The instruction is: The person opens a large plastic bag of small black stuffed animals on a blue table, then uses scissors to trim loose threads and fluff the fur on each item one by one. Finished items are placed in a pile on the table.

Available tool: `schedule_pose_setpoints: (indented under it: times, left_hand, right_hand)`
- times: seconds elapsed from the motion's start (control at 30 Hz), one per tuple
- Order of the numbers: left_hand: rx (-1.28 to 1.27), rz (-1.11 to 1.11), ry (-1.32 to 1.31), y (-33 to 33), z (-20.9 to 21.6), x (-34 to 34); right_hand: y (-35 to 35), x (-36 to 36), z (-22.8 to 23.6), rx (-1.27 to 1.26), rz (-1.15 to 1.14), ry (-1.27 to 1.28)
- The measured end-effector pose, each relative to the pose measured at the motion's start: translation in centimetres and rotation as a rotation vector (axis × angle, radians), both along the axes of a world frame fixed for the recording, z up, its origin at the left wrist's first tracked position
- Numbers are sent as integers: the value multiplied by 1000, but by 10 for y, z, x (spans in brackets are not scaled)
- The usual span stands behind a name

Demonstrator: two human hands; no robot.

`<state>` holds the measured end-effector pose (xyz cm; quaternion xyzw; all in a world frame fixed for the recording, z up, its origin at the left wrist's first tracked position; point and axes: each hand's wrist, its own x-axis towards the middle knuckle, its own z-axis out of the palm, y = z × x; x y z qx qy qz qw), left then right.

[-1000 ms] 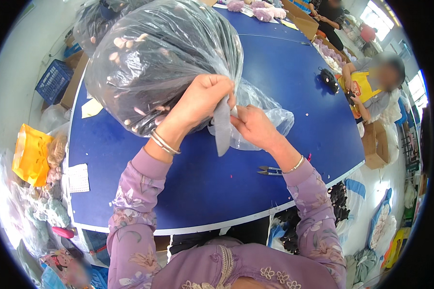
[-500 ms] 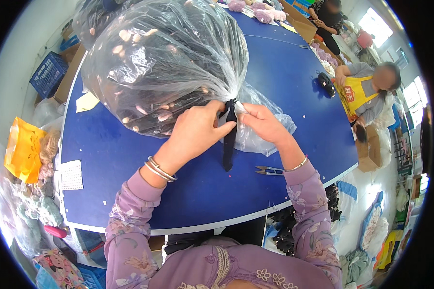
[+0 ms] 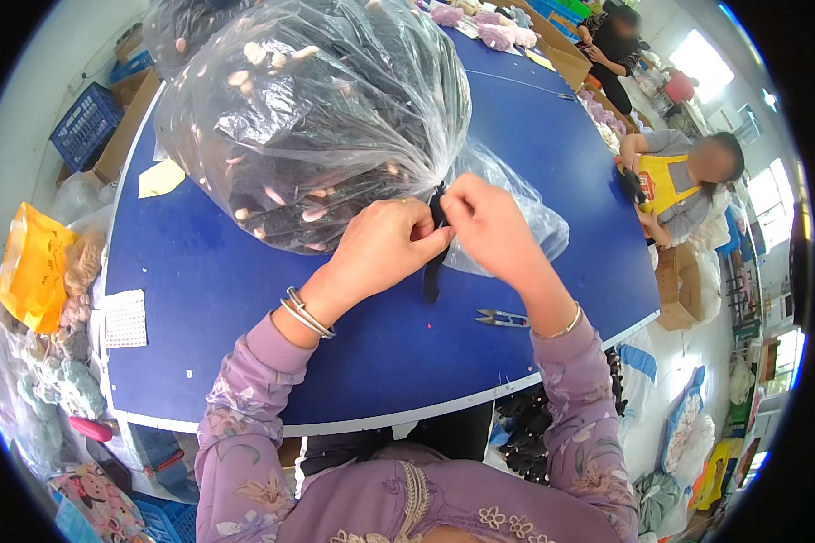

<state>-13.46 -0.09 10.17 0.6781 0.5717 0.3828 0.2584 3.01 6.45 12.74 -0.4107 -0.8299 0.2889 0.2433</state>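
At frame centre, my left hand (image 3: 385,249) and right hand (image 3: 484,222) both pinch the dark tie (image 3: 435,262) round the bag (image 3: 317,118) neck; I judge it needs cinching tight next.

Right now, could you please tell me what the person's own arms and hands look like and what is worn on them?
Both arms wear long lilac sleeves with a pale floral print, pushed back from the wrists. The left hand is bare, with silver bangles stacked at its wrist. The right hand is bare too, with one thin gold-coloured bangle at its wrist. No gloves or rings show.
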Motion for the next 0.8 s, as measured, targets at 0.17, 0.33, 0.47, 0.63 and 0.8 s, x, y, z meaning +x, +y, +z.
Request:
schedule_pose_setpoints:
  times: [0.17,0.33,0.47,0.63,0.8]
  left_hand:
    - [288,108,-131,2,3,-3]
    - [593,22,530,29,22,-2]
    - [526,-101,624,70,13,-22]
    - [474,-150,400,95,24,-40]
    - [301,-211,265,78,32,-52]
  right_hand:
    - [15,19,1,-486,-45,338]
    - [19,23,8,-650,-98,266]
    - [11,20,12,-438,-120,130]
    - [-18,22,23,87,114,7]
    - [21,26,61,129,180,-27]
